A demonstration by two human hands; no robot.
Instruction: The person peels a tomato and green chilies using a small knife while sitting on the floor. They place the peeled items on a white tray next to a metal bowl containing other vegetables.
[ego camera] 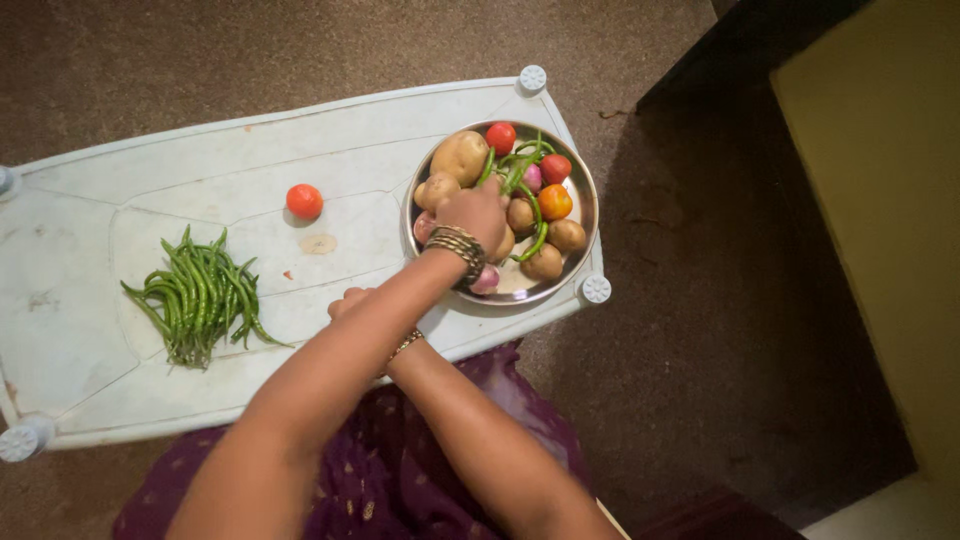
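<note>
My left hand [475,212], with stacked bangles on the wrist, reaches across into a round steel plate [586,205] at the table's right end. Its fingers point down among the vegetables, and what they touch is hidden under the hand. The plate holds potatoes [460,155], tomatoes [501,136], a pinkish onion [487,281] and a few green chillies [535,235]. My right hand [346,300] rests on the table near its front edge. It is mostly covered by my left forearm, and only curled knuckles show.
A pile of green chillies [200,295] lies on the left part of the low white plastic table [150,170]. A single red tomato [304,201] sits near the middle. Brown floor surrounds the table, and a dark ledge and yellow wall are at the right.
</note>
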